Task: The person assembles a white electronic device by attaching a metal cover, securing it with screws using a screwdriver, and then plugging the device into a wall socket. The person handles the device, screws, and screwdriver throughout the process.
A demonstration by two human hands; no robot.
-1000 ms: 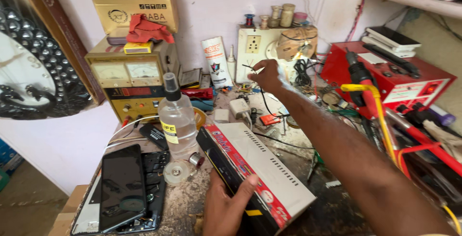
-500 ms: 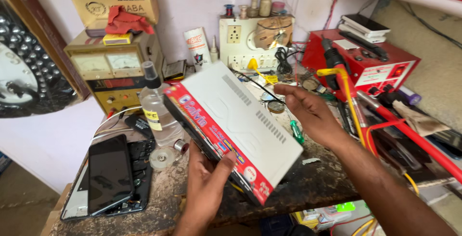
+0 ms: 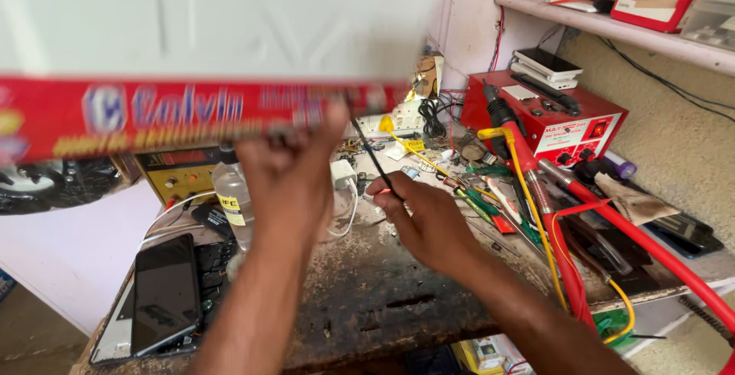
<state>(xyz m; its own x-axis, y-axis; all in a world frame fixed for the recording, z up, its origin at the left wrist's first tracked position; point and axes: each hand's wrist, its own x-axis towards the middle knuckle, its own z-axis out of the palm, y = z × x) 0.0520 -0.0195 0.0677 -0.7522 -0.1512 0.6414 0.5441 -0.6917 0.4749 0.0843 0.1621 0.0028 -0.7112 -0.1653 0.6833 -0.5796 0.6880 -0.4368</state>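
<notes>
Your left hand point(image 3: 295, 168) holds the flat white metal box with the red printed front strip point(image 3: 191, 61) raised high, close to the camera, so that it fills the upper left of the view and blurs. The fingers close on the lower edge of the red strip, near the box's right end. Its long axis runs left to right across the scene, roughly level, and nearly all of its length hangs out to the left of your grip (so the weight sits well off to one side of that hand).

Your right hand point(image 3: 425, 218) is lower and to the right, over the dark, worn wooden bench top point(image 3: 367, 298). It is closed narrowly around a thin black probe-like tool point(image 3: 375, 159), whose tip points up and away toward the box's right end; whether the tip touches the box I cannot tell. The right hand is the nearer one to that end, while the left alone carries the box.

Below the raised box stand a clear plastic bottle point(image 3: 233, 203) and a dark-screened phone point(image 3: 164, 292) lying on the near left of the bench. A red soldering station point(image 3: 563, 119) sits far right, with red hoses point(image 3: 612, 214) trailing toward you.
</notes>
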